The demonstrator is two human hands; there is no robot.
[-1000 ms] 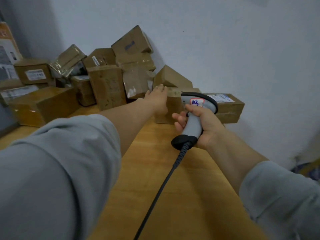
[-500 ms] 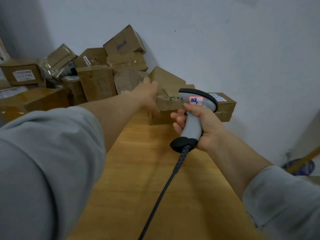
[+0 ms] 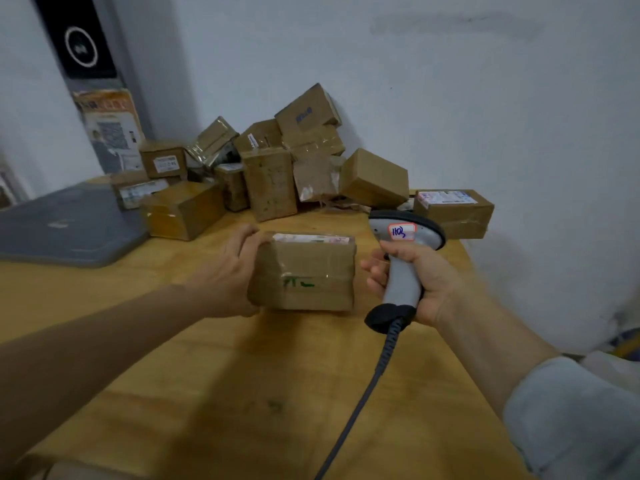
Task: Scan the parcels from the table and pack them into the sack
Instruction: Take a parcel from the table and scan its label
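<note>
My left hand [image 3: 227, 275] grips the left end of a taped cardboard parcel [image 3: 306, 271], held just above the wooden table [image 3: 242, 393]; a label shows along its top edge and green marks on its near face. Right beside it, my right hand [image 3: 420, 282] grips the grey handle of a barcode scanner [image 3: 405, 258], whose dark head with a red-edged sticker sits level with the parcel's top right corner. The scanner's black cable [image 3: 363, 393] runs down toward me. No sack is in view.
A heap of several cardboard parcels [image 3: 277, 168] lies against the white wall at the table's far end. One labelled parcel [image 3: 453, 213] sits apart at the far right corner. A grey flat object [image 3: 65, 226] lies on the table's left side.
My left hand has taken hold of a parcel at the heap and pulled it back toward me, clear of the pile. The scanner hand stayed about where it was.
</note>
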